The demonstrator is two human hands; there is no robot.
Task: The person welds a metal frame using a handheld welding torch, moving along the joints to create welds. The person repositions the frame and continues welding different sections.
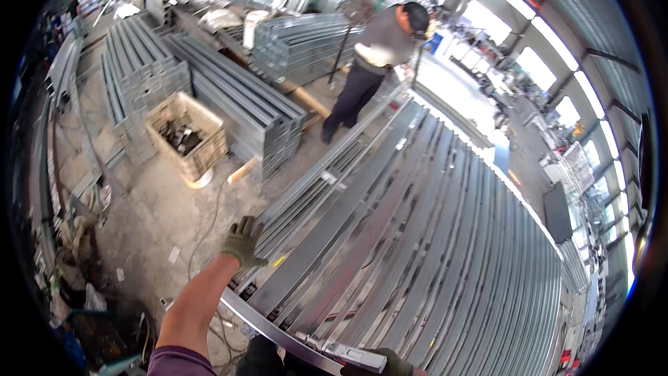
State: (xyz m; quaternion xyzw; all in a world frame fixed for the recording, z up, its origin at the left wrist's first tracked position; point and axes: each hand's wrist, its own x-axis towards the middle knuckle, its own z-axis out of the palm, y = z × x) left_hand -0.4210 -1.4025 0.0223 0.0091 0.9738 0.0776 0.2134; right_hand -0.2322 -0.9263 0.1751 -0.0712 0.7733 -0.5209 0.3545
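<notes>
The gloved left hand point(243, 241) rests flat, grip released, on the near-left edge of the stack of galvanized steel channels point(417, 237). The gloved right hand point(393, 364) grasps a loose channel point(299, 338) lying across the stack's near end.

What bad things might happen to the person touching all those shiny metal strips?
1. The left hand in a green glove rests on the end of the long shiny galvanised steel channels; the edges look sharp and the forearm is bare, so it might get cut.
2. The right hand holds a long steel bar; swinging it might pinch fingers.
3. A co-worker stands at the far end; a sliding channel might hit them.
</notes>
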